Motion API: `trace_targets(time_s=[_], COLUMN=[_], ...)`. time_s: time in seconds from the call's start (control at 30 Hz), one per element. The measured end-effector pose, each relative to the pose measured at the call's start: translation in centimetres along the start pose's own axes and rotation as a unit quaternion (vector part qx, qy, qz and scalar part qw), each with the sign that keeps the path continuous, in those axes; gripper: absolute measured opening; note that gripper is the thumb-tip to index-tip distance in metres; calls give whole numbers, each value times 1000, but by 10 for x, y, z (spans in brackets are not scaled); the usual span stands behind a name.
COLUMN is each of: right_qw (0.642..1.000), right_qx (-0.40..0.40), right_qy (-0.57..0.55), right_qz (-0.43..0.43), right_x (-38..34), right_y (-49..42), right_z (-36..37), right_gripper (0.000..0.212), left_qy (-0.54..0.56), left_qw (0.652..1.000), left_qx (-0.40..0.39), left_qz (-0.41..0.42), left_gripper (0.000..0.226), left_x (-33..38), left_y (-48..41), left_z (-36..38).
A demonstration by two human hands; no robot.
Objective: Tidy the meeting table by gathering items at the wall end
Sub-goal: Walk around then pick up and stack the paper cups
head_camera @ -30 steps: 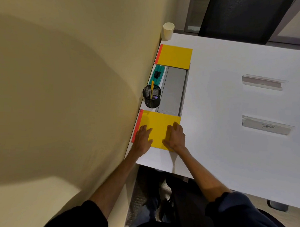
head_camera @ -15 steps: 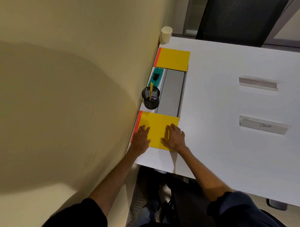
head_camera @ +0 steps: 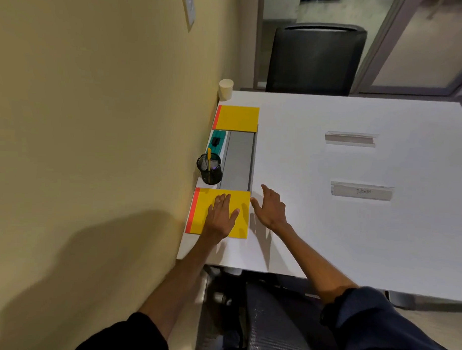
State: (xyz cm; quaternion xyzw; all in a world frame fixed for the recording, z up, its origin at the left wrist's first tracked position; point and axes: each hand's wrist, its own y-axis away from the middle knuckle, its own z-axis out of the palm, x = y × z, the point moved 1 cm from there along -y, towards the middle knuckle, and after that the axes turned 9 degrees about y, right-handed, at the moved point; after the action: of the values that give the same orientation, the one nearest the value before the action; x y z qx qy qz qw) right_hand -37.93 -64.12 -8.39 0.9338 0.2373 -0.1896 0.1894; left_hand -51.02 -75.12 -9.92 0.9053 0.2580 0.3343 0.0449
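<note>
A yellow notepad with a red spine [head_camera: 238,201] lies against the wall at the near end of the white table [head_camera: 314,230]. My left hand [head_camera: 222,216] rests flat on it, fingers straight. My right hand [head_camera: 272,209] hovers open just right of the pad's edge, off it. Behind the pad stands a black mesh pen holder [head_camera: 210,169] with a yellow pencil, then a teal stapler [head_camera: 217,142], a second yellow notepad [head_camera: 237,118] and a paper cup [head_camera: 226,89], all along the wall. Two clear name-card holders [head_camera: 362,191] [head_camera: 350,139] lie out on the table to the right.
A grey cable-tray lid [head_camera: 238,162] is set into the table beside the pen holder. The yellow wall [head_camera: 108,118] runs along the left. A black chair [head_camera: 315,57] stands at the far end and another chair [head_camera: 272,320] is below me.
My right hand has lifted off the near notepad and moved right, opening. My left hand slid further onto the pad. The view has tilted up.
</note>
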Motion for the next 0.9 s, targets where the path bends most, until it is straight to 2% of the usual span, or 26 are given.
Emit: trace_targets(time_s=[0.13, 0.4, 0.7, 0.9], right_qw=[999, 980, 932, 885], right_qx=[49, 149, 281, 357], right_qy=[-18, -73, -106, -85], right_qz=[12, 109, 205, 286], right_x=[17, 72, 130, 185], right_y=[19, 76, 178, 277], right_z=[-27, -86, -112, -129], right_gripper=[62, 61, 55, 52], left_qy=[15, 9, 31, 14], left_qw=[1000, 993, 972, 940], left_qx=[-8, -49, -122, -189], left_qz=[12, 109, 199, 283], left_gripper=[64, 67, 67, 68], left_x=[39, 121, 186, 242], left_y=[4, 10, 59, 119], left_z=[5, 25, 68, 114])
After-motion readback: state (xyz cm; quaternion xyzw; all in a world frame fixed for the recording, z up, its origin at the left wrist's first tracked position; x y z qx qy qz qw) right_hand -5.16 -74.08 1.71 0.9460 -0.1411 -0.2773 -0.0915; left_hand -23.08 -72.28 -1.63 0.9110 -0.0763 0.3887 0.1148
